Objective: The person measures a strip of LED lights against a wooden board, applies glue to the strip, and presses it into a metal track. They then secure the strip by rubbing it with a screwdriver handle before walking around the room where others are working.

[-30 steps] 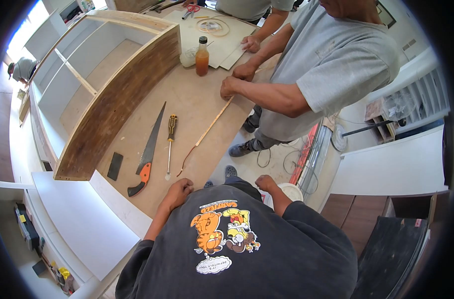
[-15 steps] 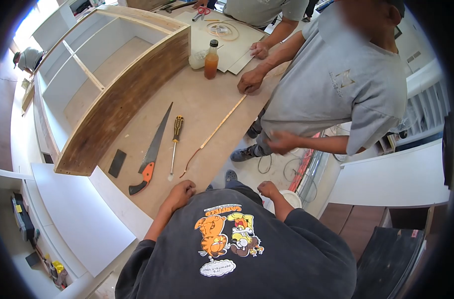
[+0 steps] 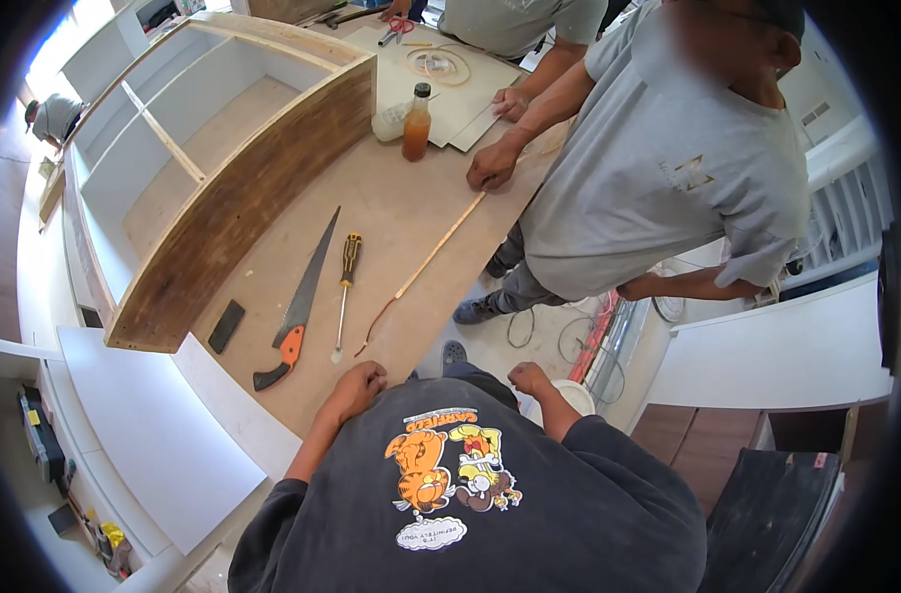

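1. The left hand (image 3: 356, 387) rests on the tabletop (image 3: 401, 208) edge, grip curled closed on nothing seen; the right hand (image 3: 529, 380) hangs fisted off the edge.
2. The thin strip (image 3: 435, 245) lies just beyond the left hand, a co-worker's hand (image 3: 492, 168) pinning its far end.
3. A careless tug could snap it, or knuckles could catch the handsaw (image 3: 300, 296) nearby.
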Tool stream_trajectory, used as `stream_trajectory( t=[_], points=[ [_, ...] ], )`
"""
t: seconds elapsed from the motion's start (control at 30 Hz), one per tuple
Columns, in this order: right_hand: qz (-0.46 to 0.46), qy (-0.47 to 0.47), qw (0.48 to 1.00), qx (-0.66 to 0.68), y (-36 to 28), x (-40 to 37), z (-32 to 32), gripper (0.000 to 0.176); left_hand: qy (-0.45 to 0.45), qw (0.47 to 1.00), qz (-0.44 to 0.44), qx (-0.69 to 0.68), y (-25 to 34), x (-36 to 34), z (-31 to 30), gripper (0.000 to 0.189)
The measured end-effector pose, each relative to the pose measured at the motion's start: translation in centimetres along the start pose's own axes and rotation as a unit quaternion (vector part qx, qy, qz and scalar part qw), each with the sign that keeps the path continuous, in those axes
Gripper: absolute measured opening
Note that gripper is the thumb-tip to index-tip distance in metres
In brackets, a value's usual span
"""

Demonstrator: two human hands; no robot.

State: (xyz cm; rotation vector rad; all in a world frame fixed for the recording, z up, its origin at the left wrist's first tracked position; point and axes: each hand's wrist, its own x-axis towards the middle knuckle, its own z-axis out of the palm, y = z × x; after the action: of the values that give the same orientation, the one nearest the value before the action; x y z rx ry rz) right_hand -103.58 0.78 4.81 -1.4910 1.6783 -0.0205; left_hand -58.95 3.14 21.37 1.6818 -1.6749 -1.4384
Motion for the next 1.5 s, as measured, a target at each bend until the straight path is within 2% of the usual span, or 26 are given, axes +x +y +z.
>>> stream_trajectory(
  t=[0.07, 0.17, 0.3, 0.5, 0.67, 0.9, 0.97, 1.03, 1.1, 1.17, 1.23, 1.33, 1.43, 1.5],
  points=[
    [-0.055, -0.011, 0.998, -0.019, 0.5, 0.1, 0.0, 0.023, 0.006, 1.0, 0.016, 0.002, -0.3, 0.1, 0.1, 0.022],
    [-0.088, -0.009, 0.996, -0.021, 0.9, -0.1, 0.2, 0.023, 0.011, 0.999, 0.024, 0.019, -0.3, 0.1, 0.1, 0.022],
    [-0.085, -0.01, 0.996, -0.032, 0.2, -0.5, -0.1, 0.023, 0.001, 1.0, -0.011, 0.0, -0.3, 0.2, 0.1, 0.021],
    [-0.096, -0.016, 0.993, -0.067, -0.4, -0.6, -0.1, 0.024, 0.007, 1.0, 0.019, 0.002, -0.9, 0.3, 0.3, 0.02],
    [-0.109, -0.028, 0.992, -0.055, -0.1, 0.0, 0.2, 0.026, 0.014, 1.0, 0.002, 0.02, -0.2, 0.1, 0.2, 0.019],
    [-0.091, -0.056, 0.983, -0.147, -0.8, -0.7, -0.3, 0.011, 0.002, 1.0, -0.003, 0.029, 0.1, 0.1, 0.1, 0.02],
    [-0.171, -0.044, 0.963, -0.205, -0.4, -0.5, -0.3, 0.013, 0.014, 1.0, 0.016, 0.014, 0.1, 0.3, 0.2, 0.018],
    [-0.326, -0.021, 0.889, -0.322, 0.9, 0.2, -0.1, 0.023, 0.023, 0.999, 0.024, 0.0, -0.3, -0.1, 0.3, 0.017],
    [-0.208, -0.048, 0.952, -0.219, 0.8, 0.3, 0.1, 0.019, 0.022, 0.999, 0.032, -0.012, -0.3, 0.0, 0.3, 0.017],
    [-0.149, -0.063, 0.971, -0.176, 1.1, 0.4, 0.3, 0.017, 0.004, 1.0, 0.007, -0.001, 0.1, -0.1, 0.0, 0.019],
    [-0.155, -0.067, 0.965, -0.198, 1.5, 0.6, 0.3, 0.017, -0.006, 1.0, -0.009, 0.001, 0.3, -0.1, 0.0, 0.02],
    [-0.286, -0.059, 0.883, -0.369, 0.1, -0.2, -1.0, 0.018, -0.005, 1.0, -0.013, -0.001, 0.1, -0.1, 0.1, 0.02],
    [-0.329, -0.048, 0.865, -0.376, 1.1, 0.2, -1.2, 0.022, 0.01, 1.0, 0.005, 0.002, 0.2, -0.2, 0.1, 0.019],
    [-0.194, -0.055, 0.962, -0.184, 1.9, 0.2, -0.6, 0.023, 0.027, 0.999, 0.02, -0.008, -0.1, -0.2, 0.2, 0.018]
  ],
)
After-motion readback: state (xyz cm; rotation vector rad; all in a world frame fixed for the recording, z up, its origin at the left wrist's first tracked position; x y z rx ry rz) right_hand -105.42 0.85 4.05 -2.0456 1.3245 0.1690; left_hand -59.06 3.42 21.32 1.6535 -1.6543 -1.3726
